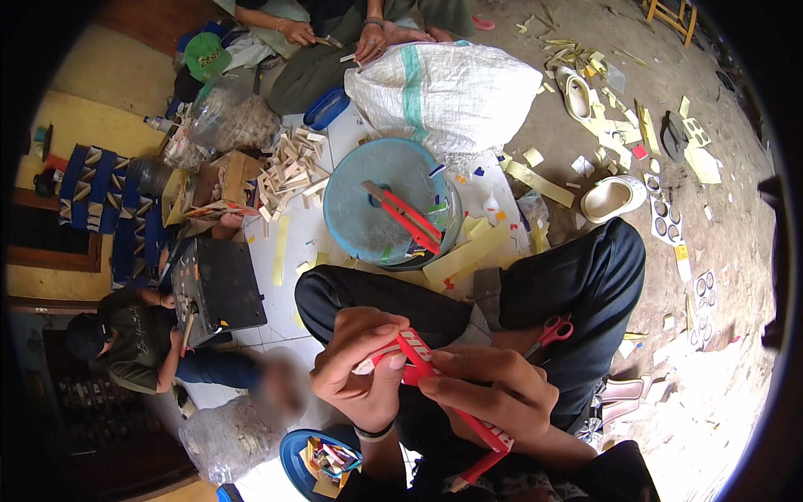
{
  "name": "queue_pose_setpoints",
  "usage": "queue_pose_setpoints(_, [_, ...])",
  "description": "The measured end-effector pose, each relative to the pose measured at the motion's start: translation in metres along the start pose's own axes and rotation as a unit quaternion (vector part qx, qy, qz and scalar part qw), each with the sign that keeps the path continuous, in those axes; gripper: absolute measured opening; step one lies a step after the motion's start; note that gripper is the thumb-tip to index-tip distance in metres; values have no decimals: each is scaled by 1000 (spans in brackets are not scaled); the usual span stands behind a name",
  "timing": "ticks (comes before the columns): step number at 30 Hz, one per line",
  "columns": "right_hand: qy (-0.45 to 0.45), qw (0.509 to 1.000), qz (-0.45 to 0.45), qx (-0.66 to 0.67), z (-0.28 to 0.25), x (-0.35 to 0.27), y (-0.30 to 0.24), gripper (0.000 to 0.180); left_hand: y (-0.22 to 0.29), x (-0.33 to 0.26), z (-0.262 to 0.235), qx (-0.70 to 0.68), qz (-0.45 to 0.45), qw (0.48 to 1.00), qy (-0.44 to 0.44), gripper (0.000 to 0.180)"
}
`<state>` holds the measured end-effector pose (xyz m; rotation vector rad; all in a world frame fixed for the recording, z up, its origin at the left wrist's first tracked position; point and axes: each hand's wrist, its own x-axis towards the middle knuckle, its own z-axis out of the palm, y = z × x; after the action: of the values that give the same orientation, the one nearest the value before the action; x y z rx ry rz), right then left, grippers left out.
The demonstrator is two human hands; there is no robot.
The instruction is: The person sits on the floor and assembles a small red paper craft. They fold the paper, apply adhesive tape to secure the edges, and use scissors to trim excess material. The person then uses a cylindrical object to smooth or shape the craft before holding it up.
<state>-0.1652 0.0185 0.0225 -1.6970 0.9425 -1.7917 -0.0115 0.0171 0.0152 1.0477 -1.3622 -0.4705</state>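
Above my lap, both hands are closed on one long red strip with white lettering [479, 428]. My left hand [355, 368] pinches its upper end between thumb and fingers, where a pale edge shows. My right hand [493, 389] grips the strip's middle from the right, fingers curled over it. The lower part slants down past my right hand and bends back near my shirt. Its material I cannot tell. Red-handled scissors [556, 330] rest at my right thigh. Ahead of my knees, red-handled cutters [407, 222] lie on an upturned-looking blue round tub [351, 209].
Wood blocks [293, 171] are heaped at the left, near a white sack [460, 96]. A blue basin of colourful scraps [293, 452] stands by my left side. Two co-workers sit nearby, one beside a black box [226, 284]. Paper scraps and cream clogs [613, 199] litter the right ground.
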Motion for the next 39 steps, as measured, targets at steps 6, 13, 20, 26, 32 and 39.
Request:
queue_pose_setpoints(6, [11, 1000, -5, 22, -6, 5, 1, 24, 4, 10, -4, 37, 56, 997, -49, 28])
queue_pose_setpoints(13, [15, 996, -26, 85, -10, 5, 4, 21, 12, 25, -16, 48, 123, 984, -117, 40])
queue_pose_setpoints(20, [-2, 993, 26, 119, -18, 8, -2, 30, 27, 37, -36, 175, 189, 945, -203, 42])
queue_pose_setpoints(26, [-63, 974, 124, 181, -30, 23, -3, 33, 28, 41, -41, 196, 220, 933, -208, 40])
queue_pose_setpoints(32, [-88, 974, 142, 152, -35, 26, -9, 32, 16, 54, -46, 62, 206, 936, -278, 64])
queue_pose_setpoints(39, [-70, 975, 106, 183, -31, 21, -5, 31, 6, 61, -38, -15, 209, 936, -284, 65])
